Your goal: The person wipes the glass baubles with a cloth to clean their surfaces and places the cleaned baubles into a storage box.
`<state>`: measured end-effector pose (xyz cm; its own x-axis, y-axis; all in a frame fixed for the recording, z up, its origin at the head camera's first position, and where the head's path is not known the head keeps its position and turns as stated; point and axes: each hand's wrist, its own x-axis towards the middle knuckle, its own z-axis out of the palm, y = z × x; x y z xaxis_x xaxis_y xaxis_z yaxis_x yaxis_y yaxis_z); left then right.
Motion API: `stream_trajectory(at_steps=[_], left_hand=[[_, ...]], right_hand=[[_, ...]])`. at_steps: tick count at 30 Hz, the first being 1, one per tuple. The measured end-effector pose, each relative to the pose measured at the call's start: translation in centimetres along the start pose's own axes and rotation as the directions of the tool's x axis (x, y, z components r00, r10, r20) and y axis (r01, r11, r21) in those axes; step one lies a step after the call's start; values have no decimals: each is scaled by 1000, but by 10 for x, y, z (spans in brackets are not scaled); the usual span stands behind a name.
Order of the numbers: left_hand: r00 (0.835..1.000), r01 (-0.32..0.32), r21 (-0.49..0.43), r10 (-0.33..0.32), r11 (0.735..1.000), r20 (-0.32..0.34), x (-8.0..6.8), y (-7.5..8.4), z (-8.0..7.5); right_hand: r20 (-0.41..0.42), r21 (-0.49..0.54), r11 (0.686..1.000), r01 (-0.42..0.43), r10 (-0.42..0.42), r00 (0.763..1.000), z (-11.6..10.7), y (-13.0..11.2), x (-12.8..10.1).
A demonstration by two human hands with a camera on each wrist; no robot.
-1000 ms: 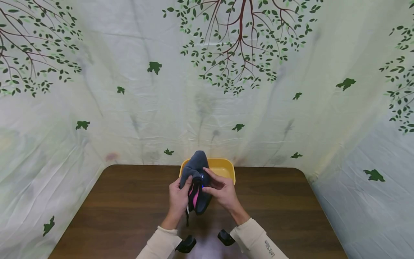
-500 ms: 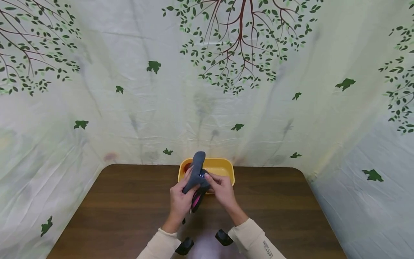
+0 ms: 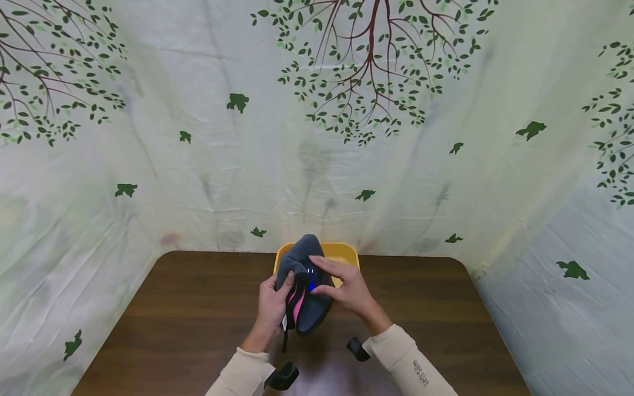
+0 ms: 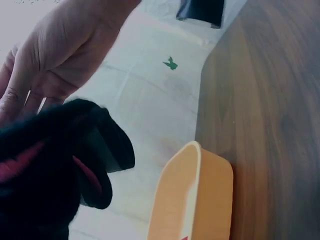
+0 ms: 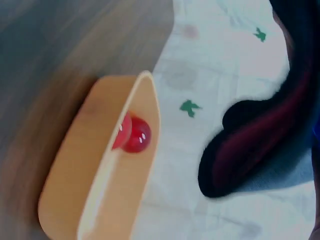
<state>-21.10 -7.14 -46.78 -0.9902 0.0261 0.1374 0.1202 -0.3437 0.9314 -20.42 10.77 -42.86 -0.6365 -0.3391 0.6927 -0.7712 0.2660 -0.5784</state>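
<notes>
In the head view, a dark blue-grey fabric wrap (image 3: 317, 312) with a black edge and pink lining is held over the table. A shiny dark panel on it glows blue. My left hand (image 3: 271, 305) grips its left side, thumb on top. My right hand (image 3: 349, 286) curls over the panel, thumb and fingertips at its two ends. Both wrist views show the black and pink folds close up, the left wrist view with the left hand (image 4: 60, 55) behind them. What kind of article the wrap is, I cannot tell.
Just behind the wrap, a yellow plastic tray (image 3: 353, 257) stands at the table's far edge. Glossy red round things (image 5: 137, 135) lie in it. The brown wooden table (image 3: 208, 308) meets a white cloth backdrop (image 3: 277, 181) printed with leaves.
The wrap was folded and turned narrow half a second ago, pinched by both hands; now its panel and pink lining face up again. My right forearm has shifted right.
</notes>
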Motion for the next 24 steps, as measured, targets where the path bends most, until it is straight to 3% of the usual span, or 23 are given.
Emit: stream_trajectory(at_steps=[3, 6, 8, 11, 14, 16, 18, 20, 24], left_hand=[[999, -28, 21, 28, 999, 31, -2, -1, 1], [994, -99, 88, 95, 991, 45, -4, -3, 3], [987, -155, 153, 149, 976, 53, -5, -3, 4], [963, -268, 258, 255, 928, 82, -4, -5, 4], [924, -382, 363, 362, 850, 124, -3, -7, 4], [900, -434, 400, 412, 807, 145, -2, -7, 4], [893, -446, 405, 425, 798, 146, -2, -8, 3], [907, -419, 383, 402, 823, 126, -1, -8, 3], [949, -309, 321, 311, 895, 47, -1, -5, 3]], right_hand=[[-31, 81, 995, -64, 67, 997, 2, -2, -2], [-57, 162, 957, -241, 253, 966, 7, -4, -3], [-61, 216, 904, -370, 391, 919, 11, -7, -3], [-60, 312, 798, -516, 559, 827, 15, -10, -1], [-58, 389, 709, -589, 656, 752, 19, -7, 1], [-55, 428, 670, -606, 689, 723, 22, -1, 0], [-50, 448, 658, -605, 694, 718, 25, 6, -3], [-44, 456, 667, -589, 678, 734, 28, 13, -7], [-48, 468, 730, -499, 584, 810, 31, 19, -14]])
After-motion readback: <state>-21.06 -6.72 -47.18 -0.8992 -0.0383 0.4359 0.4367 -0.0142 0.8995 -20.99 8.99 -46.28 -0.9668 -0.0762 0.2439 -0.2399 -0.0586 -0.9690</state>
